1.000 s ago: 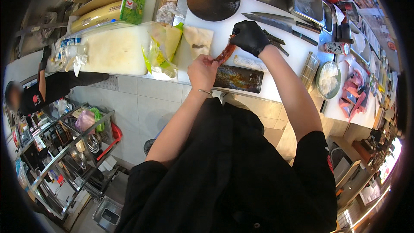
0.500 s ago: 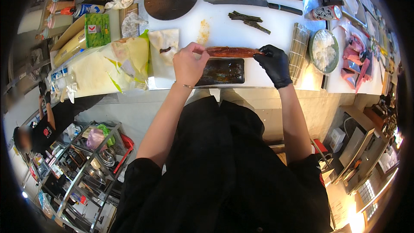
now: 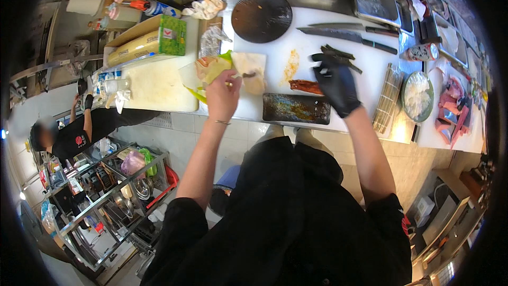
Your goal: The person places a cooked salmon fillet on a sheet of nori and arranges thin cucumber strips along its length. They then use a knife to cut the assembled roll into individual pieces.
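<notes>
My left hand (image 3: 222, 98) has its fingers bent and pinched at a yellow-green plastic bag (image 3: 211, 68), left of a white cloth (image 3: 250, 71) with a dark smear. In a black glove, my right hand (image 3: 336, 86) is over the cutting board, fingers stretched toward the far left and apart. A reddish-brown glazed fillet strip (image 3: 304, 87), like grilled eel, lies on the board; the glove hides its right end. Nearer me is a dark rectangular plate (image 3: 296, 109). Dark green strips (image 3: 344, 55) lie just past the glove.
Two long knives (image 3: 349, 36) lie at the back beside a round dark plate (image 3: 262, 17). To the right are a rolled bamboo mat (image 3: 388, 95), a bowl of rice (image 3: 417, 97) and raw fish pieces (image 3: 452, 106). Another person (image 3: 74, 137) stands far left.
Both hands have let go of the fillet strip, which now lies on the board. My left hand has gone left to the plastic bag, bunching it. The view has shifted left.
</notes>
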Action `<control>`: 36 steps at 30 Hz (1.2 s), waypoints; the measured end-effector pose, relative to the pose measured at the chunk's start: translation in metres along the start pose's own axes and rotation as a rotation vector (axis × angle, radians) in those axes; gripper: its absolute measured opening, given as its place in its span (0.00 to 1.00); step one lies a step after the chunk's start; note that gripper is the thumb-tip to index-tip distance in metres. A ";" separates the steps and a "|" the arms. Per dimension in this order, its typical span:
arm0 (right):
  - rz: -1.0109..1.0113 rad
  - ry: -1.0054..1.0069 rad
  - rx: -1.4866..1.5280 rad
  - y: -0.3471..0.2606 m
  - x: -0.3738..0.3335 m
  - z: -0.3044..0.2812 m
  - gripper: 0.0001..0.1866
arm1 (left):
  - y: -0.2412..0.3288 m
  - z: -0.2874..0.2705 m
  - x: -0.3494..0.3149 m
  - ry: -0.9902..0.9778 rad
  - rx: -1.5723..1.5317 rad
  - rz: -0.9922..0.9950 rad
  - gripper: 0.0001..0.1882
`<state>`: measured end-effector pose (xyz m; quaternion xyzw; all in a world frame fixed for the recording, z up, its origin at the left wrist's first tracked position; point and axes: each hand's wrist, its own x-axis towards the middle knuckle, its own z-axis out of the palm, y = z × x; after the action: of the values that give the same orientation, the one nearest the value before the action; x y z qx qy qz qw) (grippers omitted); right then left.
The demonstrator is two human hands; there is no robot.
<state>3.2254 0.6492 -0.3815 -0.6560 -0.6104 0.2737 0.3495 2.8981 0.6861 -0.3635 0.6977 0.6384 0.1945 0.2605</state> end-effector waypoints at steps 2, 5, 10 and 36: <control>-0.037 -0.186 -0.055 -0.037 0.021 0.040 0.14 | 0.008 -0.006 0.000 0.044 -0.039 0.012 0.13; -0.124 -0.267 -0.172 -0.050 0.035 0.111 0.17 | 0.036 -0.032 -0.010 0.045 -0.300 -0.067 0.12; -0.025 -0.415 -0.410 -0.065 0.035 0.168 0.16 | 0.059 -0.075 -0.007 -0.001 -0.465 -0.052 0.13; 0.102 0.013 -0.977 0.122 0.199 -0.177 0.26 | 0.004 0.089 0.028 -0.110 0.225 -0.051 0.29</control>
<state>3.4604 0.8235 -0.3575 -0.7740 -0.6324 -0.0321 -0.0091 2.9577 0.7032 -0.4328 0.7155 0.6586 0.0764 0.2200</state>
